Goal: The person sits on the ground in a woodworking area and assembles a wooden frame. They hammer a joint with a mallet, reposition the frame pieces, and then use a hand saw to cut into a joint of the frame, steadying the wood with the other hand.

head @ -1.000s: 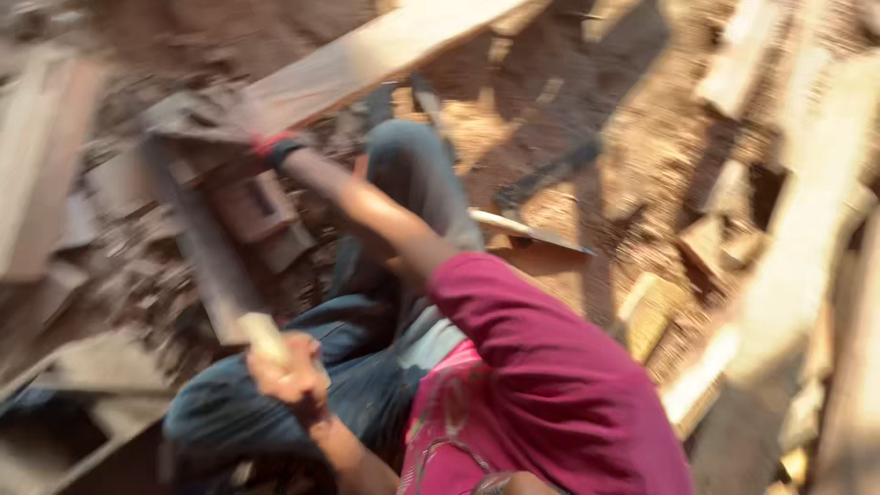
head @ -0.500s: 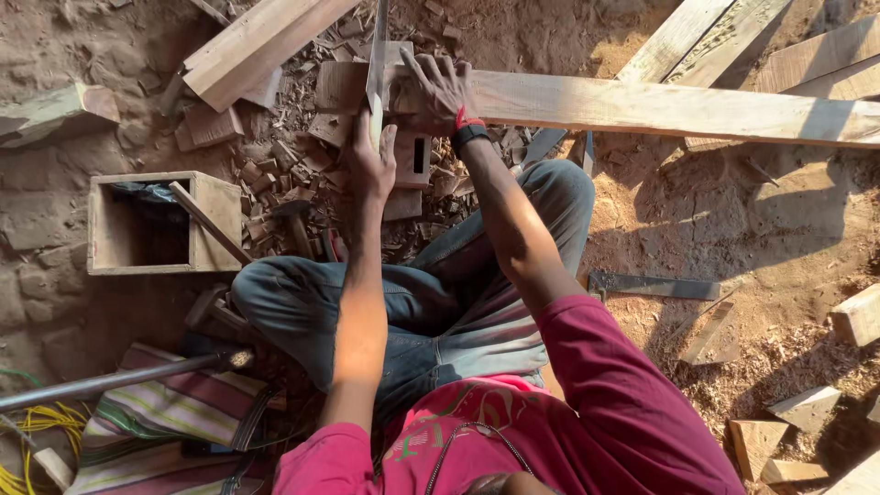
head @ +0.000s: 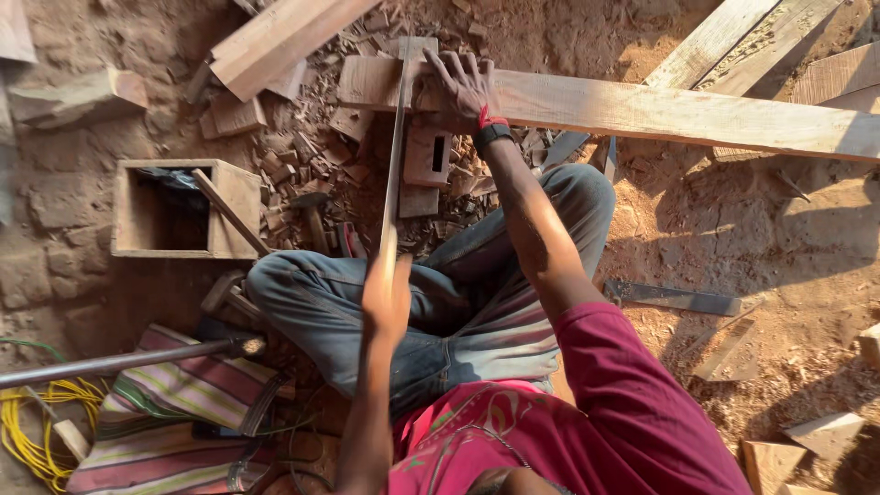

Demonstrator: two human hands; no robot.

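I see the right hand (head: 463,84) pressed flat, fingers spread and released, on a long wooden plank (head: 660,108) that lies across the dirt floor (head: 733,229) ahead of the crossed legs. The left hand (head: 387,298) is blurred but looks clenched around the near end of a hand saw (head: 396,156), whose thin blade runs straight forward to the plank just beside the right hand. An open wooden box (head: 174,209) sits to the left among wood offcuts (head: 302,156). A striped cloth (head: 174,412) and yellow cable (head: 37,426) lie near the left knee.
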